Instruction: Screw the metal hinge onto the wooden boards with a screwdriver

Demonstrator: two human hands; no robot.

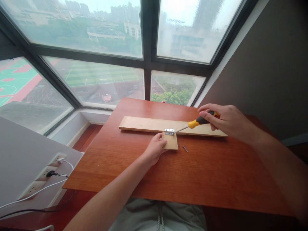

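Note:
My right hand [221,120] grips a yellow and black screwdriver [193,124] by its handle. The shaft slants down to the left, and its tip meets the right side of a small metal hinge [169,131]. That hinge joins a long pale wooden board [144,123] to a small square wooden piece [171,142]. My left hand [157,146] is closed on the left edge of the small piece, thumb on top, other fingers partly hidden beneath. A loose screw [185,149] lies on the table just right of the small piece.
The reddish-brown wooden table [204,173] stands against large windows [101,80]. At left, wall sockets [45,173] hold plugs, with white and black cables [33,210] running near the table's left edge. A grey wall [269,64] rises on the right.

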